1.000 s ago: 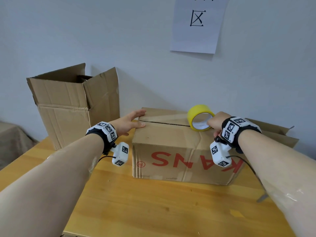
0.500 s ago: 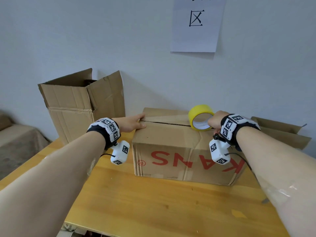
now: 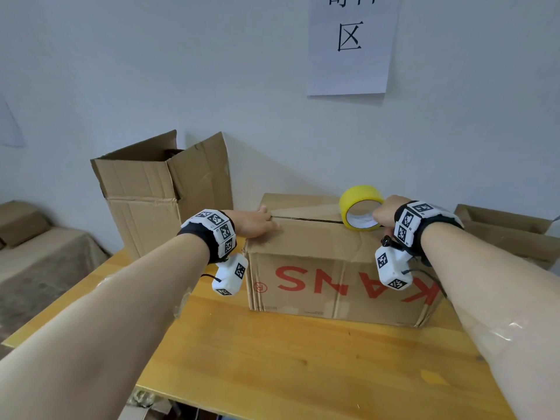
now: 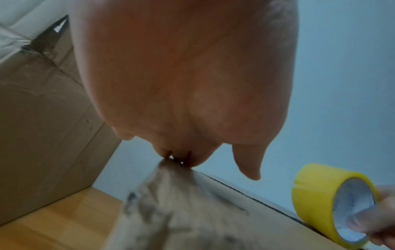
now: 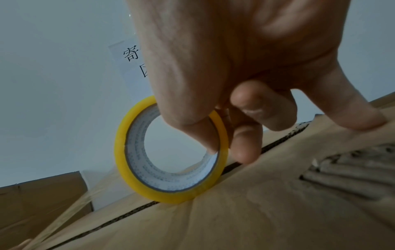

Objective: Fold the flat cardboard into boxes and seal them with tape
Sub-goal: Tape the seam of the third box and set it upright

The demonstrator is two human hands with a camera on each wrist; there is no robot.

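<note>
A closed cardboard box with red letters lies on the wooden table, its top seam running left to right. A yellow tape roll stands on the seam near the right end. My right hand grips the roll, thumb through its core and fingers outside it, as the right wrist view shows on the tape roll. A shiny strip of tape runs along the seam toward the left. There my left hand presses on the left end of the box top with its fingers laid flat.
An upright open box stands at the back left against the wall. Flattened cardboard lies at the right behind the box. A paper sign hangs on the wall. The table's left edge is near my left forearm.
My left hand has pulled back a little and settled on the left end of the seam. The right hand keeps hold of the roll near the same spot. The head view has shifted left.
</note>
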